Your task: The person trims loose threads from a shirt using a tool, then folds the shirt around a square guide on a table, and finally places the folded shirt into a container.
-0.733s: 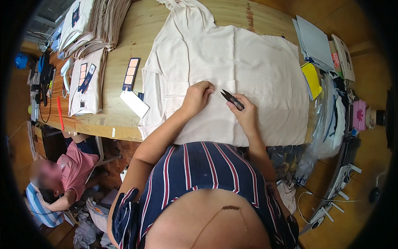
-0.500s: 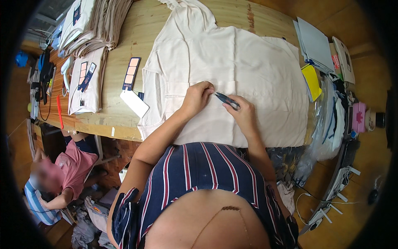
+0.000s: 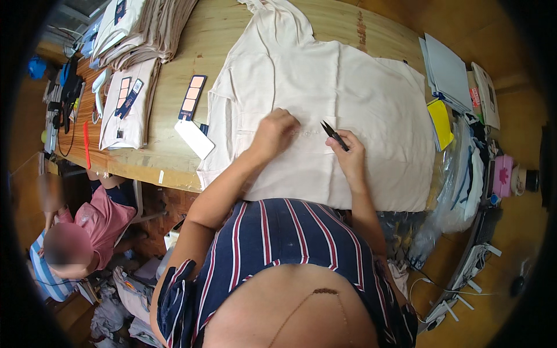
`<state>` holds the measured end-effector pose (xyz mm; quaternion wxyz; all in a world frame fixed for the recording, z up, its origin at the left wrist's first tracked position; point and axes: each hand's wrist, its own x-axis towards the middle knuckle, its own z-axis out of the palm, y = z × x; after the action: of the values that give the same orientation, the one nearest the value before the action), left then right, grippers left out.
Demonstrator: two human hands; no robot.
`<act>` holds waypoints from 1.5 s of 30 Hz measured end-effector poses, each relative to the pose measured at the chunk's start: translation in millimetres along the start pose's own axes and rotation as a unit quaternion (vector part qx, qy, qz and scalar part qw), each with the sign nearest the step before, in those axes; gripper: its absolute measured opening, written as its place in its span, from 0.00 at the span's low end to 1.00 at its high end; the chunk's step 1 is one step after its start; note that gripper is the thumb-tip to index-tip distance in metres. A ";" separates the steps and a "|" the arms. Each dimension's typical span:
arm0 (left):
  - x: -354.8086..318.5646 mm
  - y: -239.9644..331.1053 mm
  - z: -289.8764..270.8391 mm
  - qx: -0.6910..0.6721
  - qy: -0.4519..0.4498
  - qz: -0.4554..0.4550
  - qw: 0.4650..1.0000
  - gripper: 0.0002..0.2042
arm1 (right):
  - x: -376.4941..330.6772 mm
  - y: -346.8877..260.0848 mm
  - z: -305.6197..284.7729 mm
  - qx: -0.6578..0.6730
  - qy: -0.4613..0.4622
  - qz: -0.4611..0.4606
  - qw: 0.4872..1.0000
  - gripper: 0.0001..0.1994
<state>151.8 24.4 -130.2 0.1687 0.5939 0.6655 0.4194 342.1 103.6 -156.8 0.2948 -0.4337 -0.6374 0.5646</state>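
Curls the left hand (image 3: 272, 133) low over a cream shirt (image 3: 371, 98), with bent fingers bunched close to the thumb, beside a row of small pale buttons (image 3: 307, 132). Too blurred at the fingertips to tell whether clamped on something or merely resting on the cloth. Closes the right hand (image 3: 350, 155) around black thread snips (image 3: 335, 137), clamped between thumb and fingers, just to the right of the buttons. Leaves a gap between the two hands.

Points the blades of the snips away from the body and slightly leftward, with the long axis slanting from far left to near right. Cannot tell whether touching the shirt or held just above.

Spreads the shirt nearly flat over the wooden surface (image 3: 200, 55), directly in front of the body. Sets its long axis crosswise, with the buttoned front running left to right and one sleeve (image 3: 278, 14) reaching toward the far edge.

Shows, left of the shirt, a navy hang tag (image 3: 192, 98) with three peach squares, meeting a plain white tag (image 3: 194, 139). Shows farther left two navy tags (image 3: 132, 98) on a folded garment (image 3: 145, 87), then a navy label (image 3: 119, 11) on a stack of garments (image 3: 159, 37). Includes a small red label (image 3: 474, 97) at right, near a yellow sheet (image 3: 441, 123).
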 end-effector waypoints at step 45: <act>-19.9 -11.9 3.2 -0.065 0.034 -0.058 0.996 0.05 | -7.8 -23.6 35.3 -0.126 -0.068 0.010 0.990 0.10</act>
<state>151.1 7.6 -146.6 0.2082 0.5276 0.6752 0.4717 309.8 80.7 -139.6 0.1876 -0.4345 -0.7177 0.5108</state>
